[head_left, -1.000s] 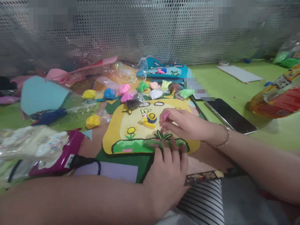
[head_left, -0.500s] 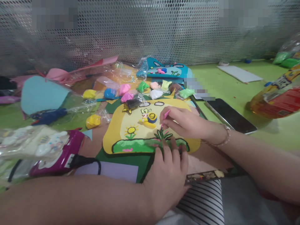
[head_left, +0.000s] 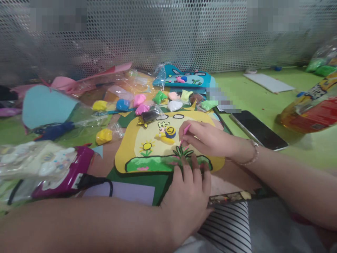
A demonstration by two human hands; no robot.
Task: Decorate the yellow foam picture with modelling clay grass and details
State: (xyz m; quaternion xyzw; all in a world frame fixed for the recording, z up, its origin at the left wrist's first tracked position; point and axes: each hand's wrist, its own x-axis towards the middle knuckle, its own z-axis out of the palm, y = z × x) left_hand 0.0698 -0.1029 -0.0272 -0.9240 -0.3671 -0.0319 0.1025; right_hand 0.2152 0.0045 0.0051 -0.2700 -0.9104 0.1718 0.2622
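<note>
A yellow clay picture (head_left: pixel 125 140) lies flat in front of me, showing a snail (head_left: pixel 166 134), a sunflower (head_left: pixel 147 146) and a green grass strip (head_left: pixel 152 163). My right hand (head_left: pixel 202 138) pinches a thin pink clay modelling tool (head_left: pixel 186 129). Its tip points down at the black-outlined leafy plant (head_left: pixel 182 151); whether it touches cannot be told. My left hand (head_left: pixel 188 189) lies palm down with fingers stretched over the picture's lower right edge, just below that plant.
Several wrapped clay lumps, among them a blue one (head_left: pixel 123 105) and a white one (head_left: pixel 174 105), line the picture's far side. At right are a phone (head_left: pixel 259 130) and a drink bottle (head_left: pixel 312 109). A purple device (head_left: pixel 63 175) sits left; a blue clay picture (head_left: pixel 160 83) stands behind.
Almost nothing differs. My right hand and the pink tool have barely shifted; my left hand stays in place. The whole view has slid very slightly.
</note>
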